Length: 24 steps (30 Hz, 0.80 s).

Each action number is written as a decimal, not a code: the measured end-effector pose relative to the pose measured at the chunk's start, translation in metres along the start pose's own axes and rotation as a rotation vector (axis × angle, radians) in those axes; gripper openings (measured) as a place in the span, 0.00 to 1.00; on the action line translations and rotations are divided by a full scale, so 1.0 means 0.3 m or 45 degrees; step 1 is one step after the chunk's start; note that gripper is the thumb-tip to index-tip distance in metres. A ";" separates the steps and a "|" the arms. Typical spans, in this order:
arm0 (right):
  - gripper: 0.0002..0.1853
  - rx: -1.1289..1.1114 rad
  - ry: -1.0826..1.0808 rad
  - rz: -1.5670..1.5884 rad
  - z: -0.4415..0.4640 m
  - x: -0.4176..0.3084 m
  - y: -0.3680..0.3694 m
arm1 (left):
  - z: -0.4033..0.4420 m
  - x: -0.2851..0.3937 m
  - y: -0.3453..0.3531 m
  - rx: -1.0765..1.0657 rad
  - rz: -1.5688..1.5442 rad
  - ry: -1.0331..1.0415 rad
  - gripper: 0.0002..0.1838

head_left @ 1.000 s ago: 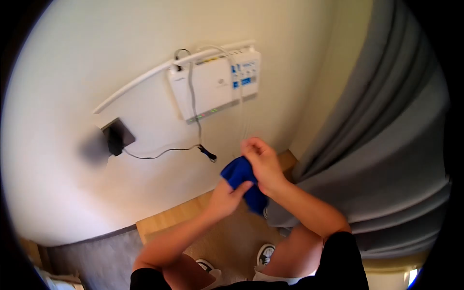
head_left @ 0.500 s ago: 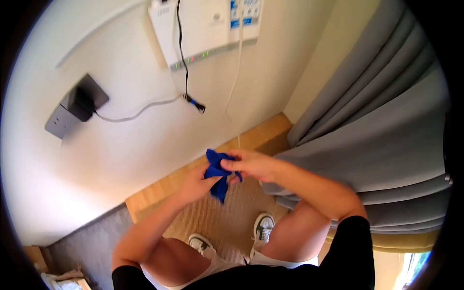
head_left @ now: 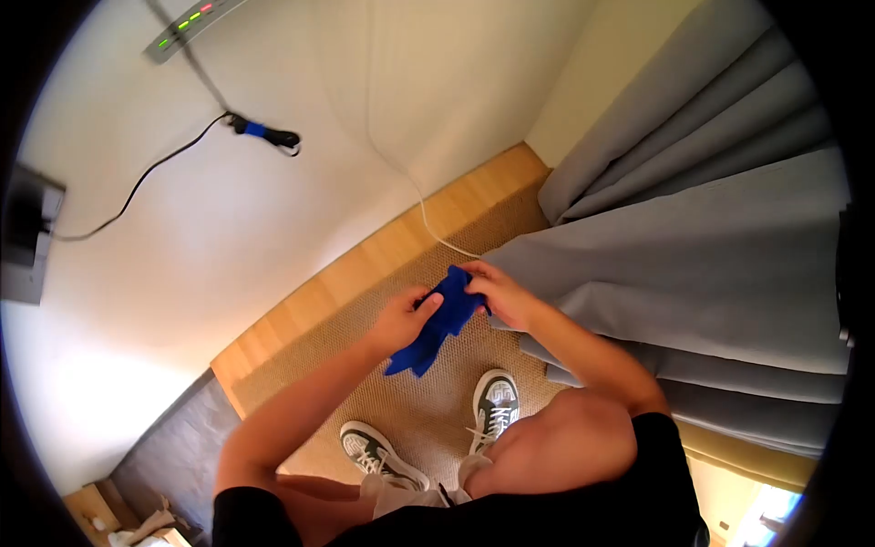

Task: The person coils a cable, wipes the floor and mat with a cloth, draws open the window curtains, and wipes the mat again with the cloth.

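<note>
Pinching the blue cloth (head_left: 445, 319) from its left side, the left hand (head_left: 399, 321) has its grip closed with the thumb on top, while the right hand (head_left: 499, 296) grips the cloth's upper right edge. A carpet (head_left: 433, 410) spreads beneath the cloth, with two shoes (head_left: 497, 401) on the near side of it. Beyond the cloth runs a white cable (head_left: 425, 214), and right of it hangs a grey curtain (head_left: 693, 246).
</note>
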State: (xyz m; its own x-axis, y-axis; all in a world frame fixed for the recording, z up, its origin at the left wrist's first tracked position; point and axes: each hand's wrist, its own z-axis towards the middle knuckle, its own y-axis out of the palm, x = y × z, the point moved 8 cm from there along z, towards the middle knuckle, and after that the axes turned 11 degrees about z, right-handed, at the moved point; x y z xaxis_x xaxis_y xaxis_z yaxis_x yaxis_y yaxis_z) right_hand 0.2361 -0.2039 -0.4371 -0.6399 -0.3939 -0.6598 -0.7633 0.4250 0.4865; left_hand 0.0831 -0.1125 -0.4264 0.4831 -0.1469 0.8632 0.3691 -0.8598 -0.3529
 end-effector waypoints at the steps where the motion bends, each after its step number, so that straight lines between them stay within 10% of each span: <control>1: 0.21 0.051 -0.132 0.134 0.029 0.020 -0.048 | 0.015 -0.002 0.035 -0.016 0.021 0.001 0.15; 8: 0.32 0.614 -0.480 0.164 0.044 0.052 -0.214 | 0.179 -0.029 0.209 0.010 -0.817 -0.089 0.15; 11: 0.34 0.820 -1.113 -0.637 -0.045 -0.062 -0.146 | 0.242 -0.008 0.205 0.083 -0.981 -0.124 0.13; 19: 0.25 0.120 -0.392 -0.400 0.024 -0.268 -0.168 | 0.367 0.127 0.159 0.120 -0.898 -0.141 0.15; 24: 0.17 0.944 -0.669 -0.328 -0.063 -0.451 -0.476 | 0.418 0.291 0.239 0.167 -0.818 -0.097 0.17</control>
State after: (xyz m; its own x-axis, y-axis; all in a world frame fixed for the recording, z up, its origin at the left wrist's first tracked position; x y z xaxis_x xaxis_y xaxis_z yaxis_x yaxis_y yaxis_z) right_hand 0.4302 -0.2268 -0.4064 -0.1994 -0.2073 -0.9577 -0.5090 0.8571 -0.0795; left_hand 0.2513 -0.1256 -0.4216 0.1871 0.4149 0.8904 0.6938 -0.6975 0.1792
